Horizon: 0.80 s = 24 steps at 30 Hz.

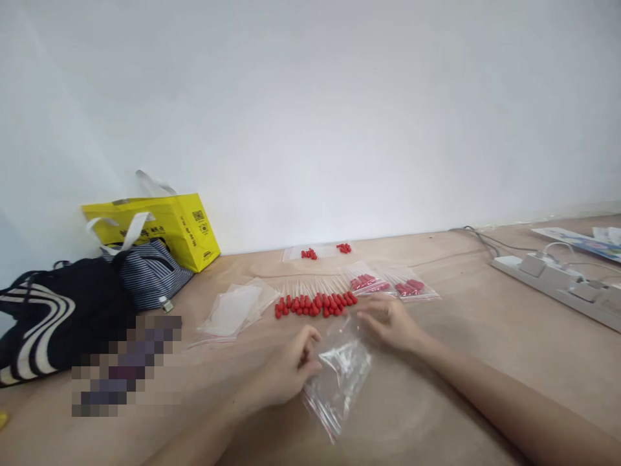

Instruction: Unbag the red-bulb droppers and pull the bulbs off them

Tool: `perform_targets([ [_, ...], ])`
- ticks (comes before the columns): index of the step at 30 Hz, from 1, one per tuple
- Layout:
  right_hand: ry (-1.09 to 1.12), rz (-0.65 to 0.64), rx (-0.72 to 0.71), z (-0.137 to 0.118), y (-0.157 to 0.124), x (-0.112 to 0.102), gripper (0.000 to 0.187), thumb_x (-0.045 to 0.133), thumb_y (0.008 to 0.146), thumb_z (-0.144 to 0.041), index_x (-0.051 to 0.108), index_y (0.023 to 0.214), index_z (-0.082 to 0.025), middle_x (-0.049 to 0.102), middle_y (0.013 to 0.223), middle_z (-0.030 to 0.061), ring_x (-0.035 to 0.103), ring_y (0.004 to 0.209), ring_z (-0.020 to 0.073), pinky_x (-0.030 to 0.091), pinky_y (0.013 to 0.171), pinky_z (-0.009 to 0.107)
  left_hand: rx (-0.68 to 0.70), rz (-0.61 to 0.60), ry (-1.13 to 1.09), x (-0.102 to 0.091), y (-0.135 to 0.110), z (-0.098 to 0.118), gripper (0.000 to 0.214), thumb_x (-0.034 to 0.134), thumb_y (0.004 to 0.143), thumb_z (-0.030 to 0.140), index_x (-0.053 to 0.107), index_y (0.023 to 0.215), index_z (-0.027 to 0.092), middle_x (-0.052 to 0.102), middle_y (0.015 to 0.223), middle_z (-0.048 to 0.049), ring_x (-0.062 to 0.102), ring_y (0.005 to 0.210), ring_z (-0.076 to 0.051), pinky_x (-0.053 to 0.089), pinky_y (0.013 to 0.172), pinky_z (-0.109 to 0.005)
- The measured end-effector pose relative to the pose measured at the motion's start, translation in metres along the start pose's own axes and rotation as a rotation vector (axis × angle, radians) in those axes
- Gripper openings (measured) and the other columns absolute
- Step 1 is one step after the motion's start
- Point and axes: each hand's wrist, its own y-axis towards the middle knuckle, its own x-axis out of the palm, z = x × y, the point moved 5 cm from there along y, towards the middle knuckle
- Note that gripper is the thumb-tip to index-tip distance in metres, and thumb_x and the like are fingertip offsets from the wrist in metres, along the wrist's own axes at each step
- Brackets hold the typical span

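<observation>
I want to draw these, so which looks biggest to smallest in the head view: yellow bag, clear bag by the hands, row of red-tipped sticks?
1. yellow bag
2. clear bag, though it lies nearest the camera, so it may only look big
3. row of red-tipped sticks, the smallest

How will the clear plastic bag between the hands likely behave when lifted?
The clear plastic bag is crumpled and glossy, so probably floppy and slippery. It looks empty and thin, so likely very light.
</observation>
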Motion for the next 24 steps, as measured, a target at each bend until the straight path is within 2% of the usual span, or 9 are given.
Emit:
perform_targets([
  [1, -0.098, 0.087, 0.094, 0.012, 0.009, -0.009, 0.023, 0.048, 0.079, -0.032, 0.067, 0.085, -0.021, 0.064, 0.088, 0.006, 0.057, 0.086, 0.0189, 0.042, 0.08, 0.032, -0.007, 0.098, -0.04, -0.015, 0.0, -0.005, 0.024, 0.046, 0.071, 0.023, 0.04, 0.095, 0.021, 0.045, 0.066, 0.0064, 0.048, 0.057, -0.009, 0.041, 0.054, -0.021],
  [3, -0.274, 0.144, 0.325, 0.038, 0.026, -0.023, 0.025, 0.047, 0.079, -0.032, 0.066, 0.089, -0.018, 0.063, 0.092, 0.0079, 0.057, 0.088, 0.0201, 0.041, 0.08, 0.031, -0.075, 0.375, -0.128, -0.053, 0.001, -0.025, 0.026, 0.045, 0.071, 0.028, 0.036, 0.094, 0.021, 0.044, 0.065, 0.0064, 0.051, 0.054, -0.01, 0.041, 0.05, -0.021],
  [6, -0.503, 0.118, 0.66, 0.07, 0.045, -0.034, 0.043, 0.049, 0.075, -0.045, 0.057, 0.105, -0.015, 0.057, 0.108, 0.0134, 0.052, 0.101, 0.0266, 0.037, 0.084, 0.037, -0.224, 0.802, -0.099, -0.114, -0.003, -0.065, 0.033, 0.05, 0.067, 0.027, 0.033, 0.095, 0.02, 0.042, 0.065, 0.0072, 0.055, 0.051, -0.011, 0.044, 0.051, -0.023],
  [8, -0.53, 0.085, 0.759, 0.081, 0.053, -0.034, 0.056, 0.05, 0.07, -0.054, 0.054, 0.107, -0.013, 0.057, 0.107, 0.0165, 0.05, 0.103, 0.0313, 0.035, 0.084, 0.043, -0.383, 0.896, 0.041, -0.138, -0.004, -0.091, 0.033, 0.051, 0.066, 0.025, 0.035, 0.094, 0.019, 0.044, 0.064, 0.0067, 0.056, 0.049, -0.012, 0.045, 0.052, -0.025],
  [9, -0.525, 0.056, 0.808, 0.086, 0.056, -0.032, 0.06, 0.051, 0.067, -0.058, 0.054, 0.107, -0.013, 0.057, 0.107, 0.017, 0.05, 0.103, 0.0325, 0.034, 0.084, 0.045, -0.411, 0.907, 0.081, -0.146, -0.004, -0.101, 0.034, 0.052, 0.065, 0.023, 0.036, 0.094, 0.019, 0.044, 0.062, 0.0065, 0.056, 0.05, -0.013, 0.045, 0.053, -0.026],
  [12, -0.487, -0.02, 0.907, 0.095, 0.06, -0.026, 0.062, 0.055, 0.059, -0.062, 0.058, 0.098, -0.014, 0.06, 0.101, 0.0156, 0.052, 0.099, 0.0325, 0.034, 0.083, 0.045, -0.468, 0.872, 0.252, -0.152, -0.005, -0.12, 0.039, 0.056, 0.061, 0.022, 0.04, 0.095, 0.018, 0.047, 0.062, 0.0044, 0.057, 0.063, -0.02, 0.045, 0.062, -0.032],
  [16, -0.434, -0.042, 0.92, 0.103, 0.068, -0.023, 0.047, 0.061, 0.056, -0.056, 0.062, 0.081, -0.016, 0.064, 0.085, 0.0112, 0.059, 0.084, 0.0281, 0.04, 0.072, 0.037, -0.4, 0.877, 0.6, -0.147, -0.007, -0.108, 0.037, 0.053, 0.065, 0.025, 0.045, 0.1, 0.016, 0.054, 0.087, -0.0068, 0.051, 0.093, -0.026, 0.04, 0.079, -0.038],
  [19, -0.384, -0.03, 0.915, 0.109, 0.072, -0.022, 0.035, 0.063, 0.059, -0.047, 0.062, 0.071, -0.015, 0.064, 0.072, 0.0095, 0.06, 0.071, 0.024, 0.041, 0.061, 0.031, -0.283, 0.958, 0.824, -0.139, -0.011, -0.087, 0.032, 0.047, 0.071, 0.029, 0.05, 0.1, 0.015, 0.051, 0.101, -0.012, 0.043, 0.102, -0.03, 0.035, 0.084, -0.042],
  [24, -0.289, 0.079, 0.836, 0.112, 0.068, -0.027, 0.023, 0.057, 0.066, -0.038, 0.06, 0.059, -0.017, 0.062, 0.057, 0.0074, 0.059, 0.062, 0.0217, 0.039, 0.055, 0.028, 0.056, 0.969, 0.879, -0.109, -0.013, -0.06, 0.027, 0.045, 0.077, 0.033, 0.052, 0.097, 0.017, 0.051, 0.104, -0.0113, 0.043, 0.1, -0.028, 0.033, 0.086, -0.043],
])
